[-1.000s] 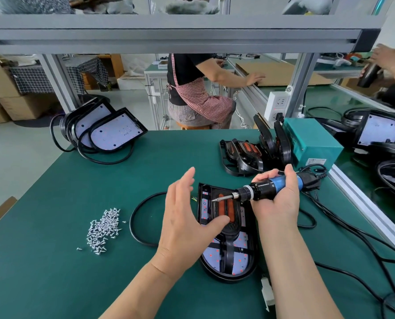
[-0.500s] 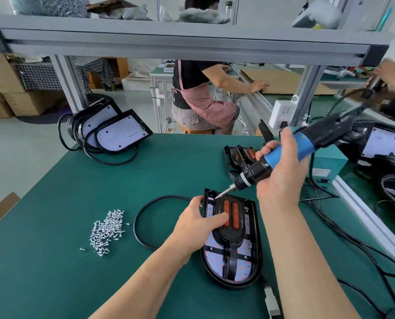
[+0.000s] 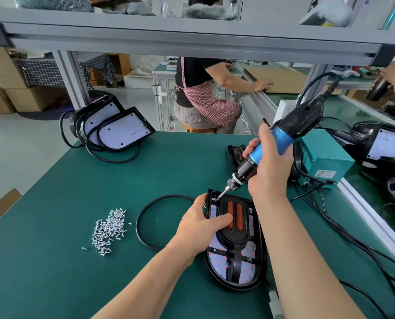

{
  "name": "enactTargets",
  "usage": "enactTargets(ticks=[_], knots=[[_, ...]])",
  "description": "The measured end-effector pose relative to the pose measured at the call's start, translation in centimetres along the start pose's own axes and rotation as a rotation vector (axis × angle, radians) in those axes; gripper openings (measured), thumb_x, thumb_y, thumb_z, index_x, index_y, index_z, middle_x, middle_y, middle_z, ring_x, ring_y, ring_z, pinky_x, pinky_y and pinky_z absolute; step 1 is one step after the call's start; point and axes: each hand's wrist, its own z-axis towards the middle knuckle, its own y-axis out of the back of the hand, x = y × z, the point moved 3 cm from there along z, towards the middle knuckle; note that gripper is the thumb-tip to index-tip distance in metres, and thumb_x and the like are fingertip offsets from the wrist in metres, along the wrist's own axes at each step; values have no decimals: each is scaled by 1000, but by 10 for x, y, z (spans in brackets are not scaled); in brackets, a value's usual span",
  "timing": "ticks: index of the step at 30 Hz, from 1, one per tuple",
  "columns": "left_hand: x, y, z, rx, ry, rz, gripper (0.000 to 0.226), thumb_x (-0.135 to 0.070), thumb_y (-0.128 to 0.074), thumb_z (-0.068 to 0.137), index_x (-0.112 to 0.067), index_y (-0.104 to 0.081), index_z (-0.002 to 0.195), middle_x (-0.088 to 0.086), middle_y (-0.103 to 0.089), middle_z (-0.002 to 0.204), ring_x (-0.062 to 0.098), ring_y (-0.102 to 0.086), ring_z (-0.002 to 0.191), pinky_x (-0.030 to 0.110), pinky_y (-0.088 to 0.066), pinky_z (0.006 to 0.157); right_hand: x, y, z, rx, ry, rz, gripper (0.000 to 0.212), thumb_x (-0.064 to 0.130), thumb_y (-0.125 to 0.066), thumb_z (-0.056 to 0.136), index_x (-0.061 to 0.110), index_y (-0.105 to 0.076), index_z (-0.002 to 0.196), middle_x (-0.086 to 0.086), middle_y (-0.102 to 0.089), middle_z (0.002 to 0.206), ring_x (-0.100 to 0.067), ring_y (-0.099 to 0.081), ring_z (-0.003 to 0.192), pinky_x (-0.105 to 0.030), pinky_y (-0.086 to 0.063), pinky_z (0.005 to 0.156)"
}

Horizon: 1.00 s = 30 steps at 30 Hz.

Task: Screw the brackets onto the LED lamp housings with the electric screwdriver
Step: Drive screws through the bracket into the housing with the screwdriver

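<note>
Early, seemingly the first screw: the right hand [image 3: 269, 173] has its grip round the blue electric screwdriver [image 3: 281, 138], bit at the far-left corner of the black D-shaped LED lamp housing [image 3: 235, 287] on the green surface [image 3: 76, 272]. The left hand [image 3: 198, 224] clamps its rim and the black orange-slotted bracket [image 3: 235, 240].

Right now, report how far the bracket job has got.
Done: the bracket sits in the housing; driven screws cannot be seen. In hand: the left hand grips the housing, thumb on the bracket, while the right hand holds the screwdriver bit at the housing's top-left corner. Left: probably the other corners, and the stacked housings at the far left, which show no brackets.
</note>
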Motion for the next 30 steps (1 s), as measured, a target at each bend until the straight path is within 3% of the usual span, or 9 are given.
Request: enactTargets(ticks=[8, 14, 17, 21, 30], knots=[[0, -1, 0, 5, -16, -6, 72, -45, -78, 61, -36, -55, 129, -8, -76, 109, 21, -71, 105, 46, -53, 100, -5, -6, -1, 62, 8, -37, 20, 22, -71, 88, 16, -53, 93, -2, -56, 62, -17, -52, 51, -31, -49, 56], [0, 0, 0, -10, -8, 6, 93, -50, -78, 59, -32, -46, 144, -4, -70, 124, 24, -67, 114, 44, -50, 104, -5, -18, -6, 179, 62, -90, 23, 15, -70, 89, 7, -54, 102, -1, -56, 62, -15, -53, 50, -26, -49, 54], [1, 0, 1, -13, -11, 13, 81, -47, -78, 62, -34, -53, 138, -5, -73, 119, 25, -68, 112, 45, -51, 103, -6, -22, -9, 185, 71, -112, 23, 13, -71, 87, 10, -54, 101, 0, -55, 61, -15, -53, 49, -26, -49, 54], [4, 1, 4, -17, -31, 24, 44, -38, -77, 68, -39, -66, 111, -7, -77, 105, 23, -72, 103, 47, -54, 98, -4, -27, -13, 196, 110, -142, 17, 9, -69, 84, 13, -53, 90, 0, -52, 57, -16, -49, 47, -24, -48, 54], [9, 2, 4, -13, -33, 34, 45, -42, -76, 71, -40, -64, 114, -7, -76, 107, 23, -71, 104, 47, -53, 99, -10, -26, -12, 256, 58, -145, 17, 5, -64, 80, 13, -49, 76, -3, -48, 52, -19, -45, 46, -28, -47, 55]])
